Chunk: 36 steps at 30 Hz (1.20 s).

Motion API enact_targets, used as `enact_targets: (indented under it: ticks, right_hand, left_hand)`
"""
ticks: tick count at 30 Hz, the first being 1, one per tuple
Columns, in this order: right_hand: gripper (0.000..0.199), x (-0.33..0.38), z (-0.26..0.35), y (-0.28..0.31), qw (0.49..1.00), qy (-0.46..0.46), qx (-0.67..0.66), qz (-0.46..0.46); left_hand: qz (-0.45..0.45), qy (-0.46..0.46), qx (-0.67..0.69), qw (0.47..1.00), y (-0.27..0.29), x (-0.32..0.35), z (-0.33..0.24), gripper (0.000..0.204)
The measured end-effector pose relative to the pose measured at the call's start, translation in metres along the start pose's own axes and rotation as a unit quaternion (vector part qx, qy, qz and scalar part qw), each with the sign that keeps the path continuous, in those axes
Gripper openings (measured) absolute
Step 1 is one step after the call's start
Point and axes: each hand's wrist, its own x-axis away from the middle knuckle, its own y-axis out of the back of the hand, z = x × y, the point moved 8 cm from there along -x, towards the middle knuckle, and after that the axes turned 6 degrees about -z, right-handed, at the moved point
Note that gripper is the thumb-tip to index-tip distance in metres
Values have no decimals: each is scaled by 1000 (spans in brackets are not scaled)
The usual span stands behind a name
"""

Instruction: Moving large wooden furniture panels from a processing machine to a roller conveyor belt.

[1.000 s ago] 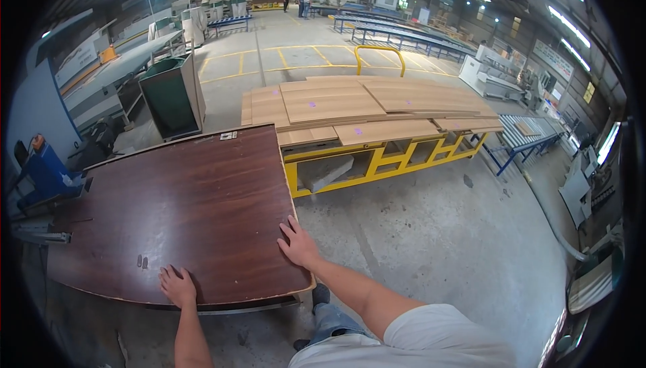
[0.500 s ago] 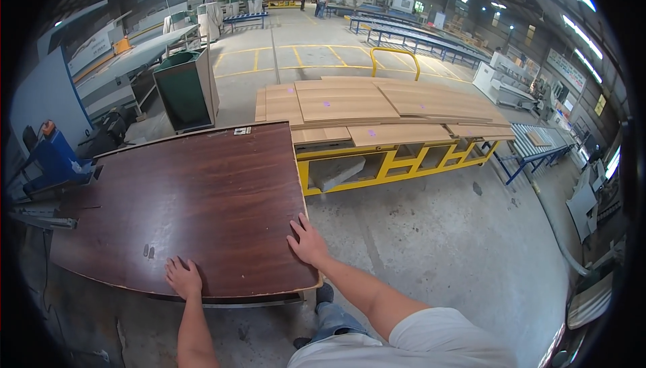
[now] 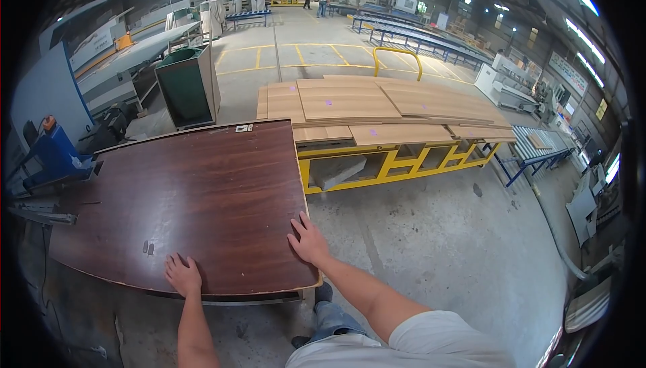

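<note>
View shifted slightly from a second ago; left hand (image 3: 184, 278) and right hand (image 3: 309, 242) laid open on brown table (image 3: 202, 186), nothing gripped. Pressure should be kept even.

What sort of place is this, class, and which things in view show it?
Probably a woodworking or panel workshop: wood-coloured boards lie stacked on a yellow frame, a roller conveyor stands beyond, and large machines line the hall.
</note>
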Motion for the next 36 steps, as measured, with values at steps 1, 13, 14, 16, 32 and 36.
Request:
enact_targets:
  ticks: [1, 13, 14, 16, 32, 36]
  right_hand:
    - [50, 0, 0, 0, 1000, -1, 0, -1]
    - [48, 0, -1, 2, 1000, 4, 1, -11]
    - [48, 0, -1, 1, 1000, 0, -4, -6]
    - [48, 0, -1, 0, 1000, -2, -9, -1]
    - [49, 0, -8, 1, 1000, 1, -6, -10]
    - [47, 0, 11, -9, 999, 8, -29, 16]
  left_hand:
    - [1, 1, -2, 1000, 0, 0, 0, 55]
    - [13, 4, -7, 1000, 2, 2, -2, 55]
    - [13, 5, -5, 1000, 2, 2, -1, 55]
    - [11, 6, -4, 1000, 1, 1, 0, 55]
    - [-7, -9, 15, 1000, 2, 2, -7, 53]
    - [-40, 12, 2, 999, -1, 2, 19, 52]
